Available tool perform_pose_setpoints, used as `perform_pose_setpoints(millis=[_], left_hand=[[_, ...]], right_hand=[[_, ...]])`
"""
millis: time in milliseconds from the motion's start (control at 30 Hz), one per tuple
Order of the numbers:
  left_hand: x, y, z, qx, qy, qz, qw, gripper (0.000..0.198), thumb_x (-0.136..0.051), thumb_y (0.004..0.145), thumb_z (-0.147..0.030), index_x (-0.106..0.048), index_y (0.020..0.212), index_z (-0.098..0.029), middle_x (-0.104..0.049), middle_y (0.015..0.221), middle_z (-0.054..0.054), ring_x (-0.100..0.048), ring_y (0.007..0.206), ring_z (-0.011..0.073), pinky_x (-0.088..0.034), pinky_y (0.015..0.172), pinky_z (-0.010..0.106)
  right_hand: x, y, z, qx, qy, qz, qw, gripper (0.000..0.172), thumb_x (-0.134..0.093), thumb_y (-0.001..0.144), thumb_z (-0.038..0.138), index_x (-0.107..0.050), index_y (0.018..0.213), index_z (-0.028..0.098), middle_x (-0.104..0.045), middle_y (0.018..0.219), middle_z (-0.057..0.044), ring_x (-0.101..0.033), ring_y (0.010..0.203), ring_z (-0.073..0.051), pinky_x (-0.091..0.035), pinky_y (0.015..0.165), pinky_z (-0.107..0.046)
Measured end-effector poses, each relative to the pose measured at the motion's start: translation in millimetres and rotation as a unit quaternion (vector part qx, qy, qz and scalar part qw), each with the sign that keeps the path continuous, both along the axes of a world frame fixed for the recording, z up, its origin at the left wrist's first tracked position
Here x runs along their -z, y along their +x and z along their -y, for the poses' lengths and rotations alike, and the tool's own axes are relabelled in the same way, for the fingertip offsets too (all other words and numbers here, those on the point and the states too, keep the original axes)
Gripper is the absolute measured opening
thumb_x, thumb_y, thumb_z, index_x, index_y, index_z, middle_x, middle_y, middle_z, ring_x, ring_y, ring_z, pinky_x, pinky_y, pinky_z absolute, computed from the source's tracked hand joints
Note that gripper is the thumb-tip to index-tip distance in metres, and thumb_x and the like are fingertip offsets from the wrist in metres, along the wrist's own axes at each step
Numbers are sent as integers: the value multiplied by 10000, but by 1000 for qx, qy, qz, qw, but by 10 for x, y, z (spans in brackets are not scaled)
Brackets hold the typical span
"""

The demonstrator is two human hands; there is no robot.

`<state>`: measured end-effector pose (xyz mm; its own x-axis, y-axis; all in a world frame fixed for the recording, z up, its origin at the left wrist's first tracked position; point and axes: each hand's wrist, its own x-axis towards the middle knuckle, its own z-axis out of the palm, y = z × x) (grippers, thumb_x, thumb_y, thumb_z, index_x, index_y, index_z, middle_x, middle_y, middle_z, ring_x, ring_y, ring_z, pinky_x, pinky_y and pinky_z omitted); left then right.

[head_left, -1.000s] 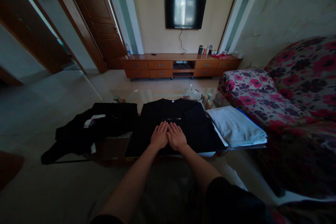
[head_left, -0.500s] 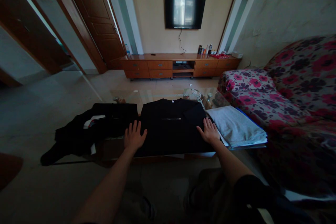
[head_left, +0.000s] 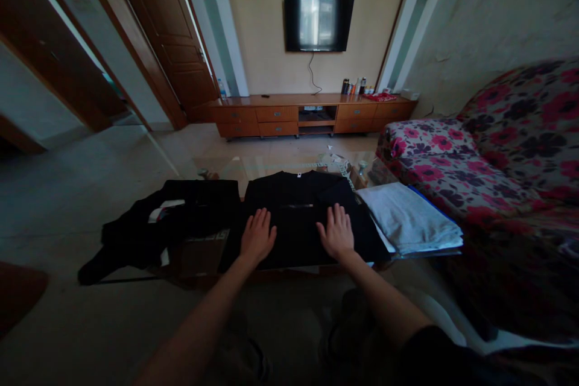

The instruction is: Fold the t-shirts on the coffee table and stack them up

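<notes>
A black T-shirt (head_left: 294,235) lies spread on the glass coffee table (head_left: 226,164), its collar and small white label at the far side. One sleeve is turned inward at the upper right. My left hand (head_left: 259,234) rests flat on the left part of the shirt, fingers stretched out. On the right part lies my right hand (head_left: 337,231), palm down and open. Neither hand grips the fabric. Left of the shirt is a heap of black clothing (head_left: 199,199) with a white patch showing. A folded light grey cloth (head_left: 407,217) sits to the right.
A flowered sofa (head_left: 452,160) stands close on the right. Beyond the table are a low wooden cabinet (head_left: 278,114) with several bottles on top and a wall-mounted television (head_left: 319,23). A brown door (head_left: 174,42) is at the back left.
Both hands have moved inward over the shirt from its left and right edges, coming closer together. They stay flat and open.
</notes>
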<state>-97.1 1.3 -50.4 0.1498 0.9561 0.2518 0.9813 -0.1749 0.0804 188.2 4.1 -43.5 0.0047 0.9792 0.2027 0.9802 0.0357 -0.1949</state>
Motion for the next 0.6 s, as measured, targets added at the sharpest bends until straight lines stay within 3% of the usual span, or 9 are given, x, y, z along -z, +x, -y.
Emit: perform_pose_setpoints(millis=[67, 100, 200, 367, 600], left_hand=[[35, 362, 119, 78, -6, 15, 997, 644, -305, 1040, -410, -335, 1631, -154, -294, 1707, 78, -196, 1598, 230, -135, 1310, 438], [66, 502, 180, 111, -18, 18, 993, 636, -305, 1039, -378, -312, 1642, -176, -280, 1714, 54, -189, 1599, 215, -135, 1310, 427], [160, 651, 320, 134, -53, 25, 989, 641, -340, 1029, -377, -282, 1655, -255, -283, 1712, 20, -200, 1597, 209, -157, 1304, 443], [190, 191, 348, 87, -63, 26, 994, 714, -337, 1026, -570, -258, 1660, -254, -244, 1724, 42, -183, 1601, 236, -173, 1294, 467], [198, -640, 360, -11, -70, 10, 997, 689, -303, 1039, -533, -255, 1660, -238, -248, 1722, 62, -212, 1594, 242, -187, 1283, 470]], right_hand=[[21, -316, 151, -131, -10, -12, 991, 747, -297, 1051, 582, -304, 1649, 133, -124, 1741, -110, -85, 1611, -287, -95, 1285, -469], [40, -426, 215, -162, -23, -16, 986, 705, -278, 1064, 543, -307, 1650, 153, -140, 1740, -93, -97, 1610, -269, -94, 1287, -461], [98, -506, 334, -181, -61, -15, 981, 678, -271, 1070, 518, -310, 1651, 169, -185, 1730, -92, -134, 1606, -261, -89, 1289, -472], [130, 15, 342, -156, -73, 13, 985, 757, -332, 1036, 622, -257, 1668, 211, -139, 1740, -76, -117, 1609, -261, -85, 1291, -468], [210, 1072, 187, -52, -88, 60, 993, 712, -321, 1044, 563, -235, 1674, 243, -153, 1744, -48, -131, 1606, -259, -114, 1286, -478]])
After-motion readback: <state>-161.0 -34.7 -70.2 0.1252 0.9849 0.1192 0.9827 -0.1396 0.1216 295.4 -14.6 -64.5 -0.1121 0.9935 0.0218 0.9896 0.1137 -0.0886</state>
